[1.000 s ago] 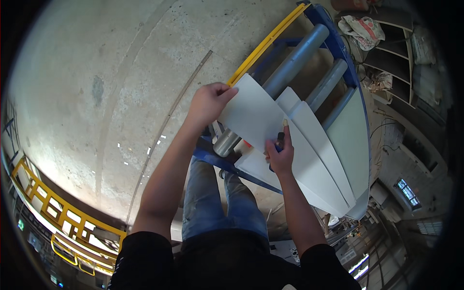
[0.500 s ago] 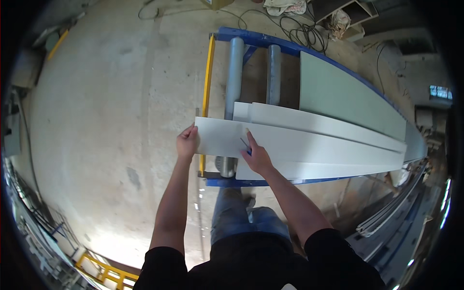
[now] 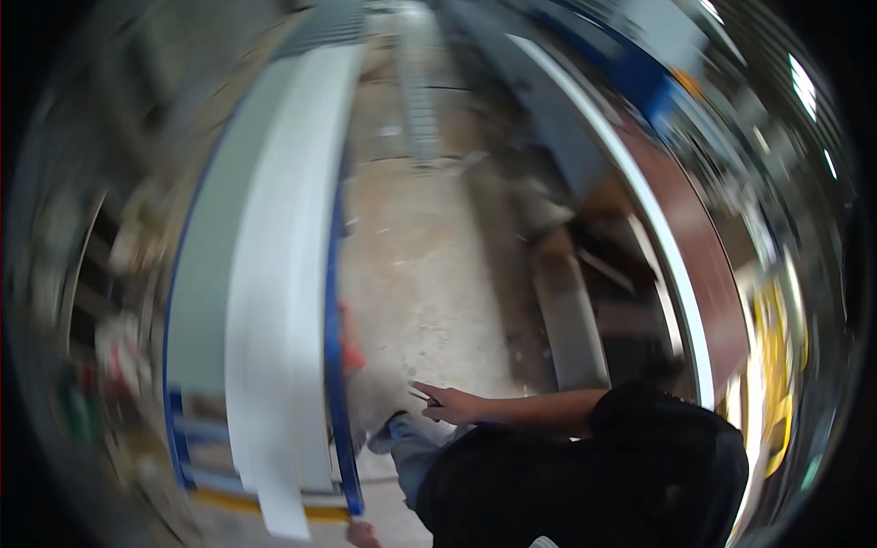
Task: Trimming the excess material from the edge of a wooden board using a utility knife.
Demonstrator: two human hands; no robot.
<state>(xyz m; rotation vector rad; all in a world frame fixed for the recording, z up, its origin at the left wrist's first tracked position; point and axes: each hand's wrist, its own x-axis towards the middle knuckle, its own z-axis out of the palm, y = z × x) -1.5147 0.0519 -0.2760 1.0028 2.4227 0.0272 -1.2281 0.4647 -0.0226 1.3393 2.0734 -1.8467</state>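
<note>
My right hand (image 3: 449, 405) is over the floor beside the roller table, apart from the boards. A slim, pen-like tool (image 3: 424, 396) pokes out of its closed fingers while the index finger points forward. Low in the view, my left hand (image 3: 363, 533) is blurred beside the near corner of the blue table frame (image 3: 337, 365); its fingers cannot be made out. Long white boards (image 3: 274, 265) lie lengthwise on the table, and one sticks out past its near end. To their left is a pale green panel (image 3: 208, 301).
A concrete aisle (image 3: 425, 265) runs along the table's right side. Across it stand a long white-edged rack (image 3: 630, 164) and a reddish-brown panel (image 3: 681, 210). A yellow bar (image 3: 247, 504) crosses the table's near end. Something red (image 3: 350, 342) is by the frame.
My view has swung sharply right, so the table now runs away from me on the left. My right hand has left the white board with the tool; my left hand has left its end.
</note>
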